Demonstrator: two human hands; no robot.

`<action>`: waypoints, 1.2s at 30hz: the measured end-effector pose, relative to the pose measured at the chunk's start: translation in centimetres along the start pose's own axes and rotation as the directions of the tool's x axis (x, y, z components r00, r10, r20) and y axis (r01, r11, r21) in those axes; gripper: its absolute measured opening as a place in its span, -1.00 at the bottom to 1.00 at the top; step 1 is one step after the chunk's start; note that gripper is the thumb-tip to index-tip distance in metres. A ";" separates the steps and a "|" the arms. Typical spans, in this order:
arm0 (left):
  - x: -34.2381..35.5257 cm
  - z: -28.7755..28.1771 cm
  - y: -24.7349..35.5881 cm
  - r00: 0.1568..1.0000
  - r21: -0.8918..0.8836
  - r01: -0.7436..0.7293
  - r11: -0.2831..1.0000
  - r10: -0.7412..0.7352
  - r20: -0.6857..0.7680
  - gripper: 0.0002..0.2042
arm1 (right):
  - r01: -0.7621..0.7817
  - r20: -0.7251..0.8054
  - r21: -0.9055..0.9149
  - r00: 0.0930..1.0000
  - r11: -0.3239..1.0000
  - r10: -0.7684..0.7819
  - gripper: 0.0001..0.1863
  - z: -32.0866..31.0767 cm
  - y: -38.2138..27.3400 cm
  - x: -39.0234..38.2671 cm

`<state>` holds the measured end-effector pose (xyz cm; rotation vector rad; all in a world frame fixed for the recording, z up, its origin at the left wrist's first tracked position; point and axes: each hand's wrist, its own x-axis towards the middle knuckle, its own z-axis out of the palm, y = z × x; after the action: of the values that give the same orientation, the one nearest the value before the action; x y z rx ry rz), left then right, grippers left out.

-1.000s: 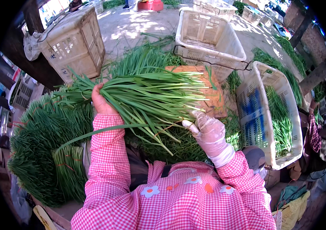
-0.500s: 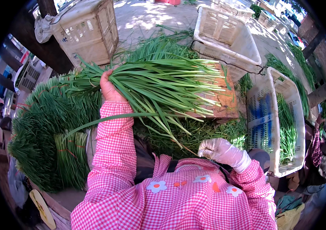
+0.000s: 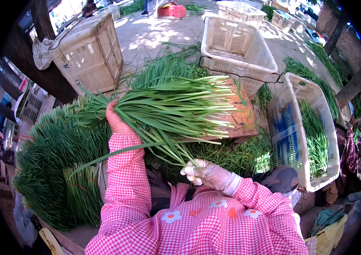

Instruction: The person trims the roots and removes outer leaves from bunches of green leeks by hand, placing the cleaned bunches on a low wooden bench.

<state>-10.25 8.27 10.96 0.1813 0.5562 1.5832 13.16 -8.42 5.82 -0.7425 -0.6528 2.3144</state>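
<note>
My bare left hand [image 3: 117, 117] is closed around the leafy part of a big bunch of garlic chives [image 3: 176, 104]. Their pale stem ends point right, over a worn wooden board [image 3: 244, 114]. A few stalks slant down from the bunch toward me, and my right hand [image 3: 208, 173], in a thin whitish glove, pinches their ends. One long leaf [image 3: 117, 156] lies across my left sleeve. To the left rises a large pile of chives [image 3: 57, 153], with bundles tied by reddish bands, including a small one [image 3: 83, 187] in front.
Loose trimmings [image 3: 214, 155] cover the ground below the board. An upright plastic crate [image 3: 87, 51] stands far left, another crate [image 3: 242, 63] far right. The crate [image 3: 289, 144] at right holds chives. Farther back, a person's legs [image 3: 151, 6] show beside a red object [image 3: 172, 10].
My right hand has moved left and up and now grips the ends of the slanting stalks. My left hand still holds the bunch. The whole view has shifted slightly.
</note>
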 end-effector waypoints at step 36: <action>1.0 -1.1 -0.9 0.981 -0.058 0.163 0.985 -0.155 0.117 -0.73 | -0.265 0.077 -0.921 0.597 -0.286 -0.799 -0.44 -5.9 -8.3 -10.6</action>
<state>-10.01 9.02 9.37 0.1698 0.4190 1.4244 27.20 -8.38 10.25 -1.6393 -2.0156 0.1388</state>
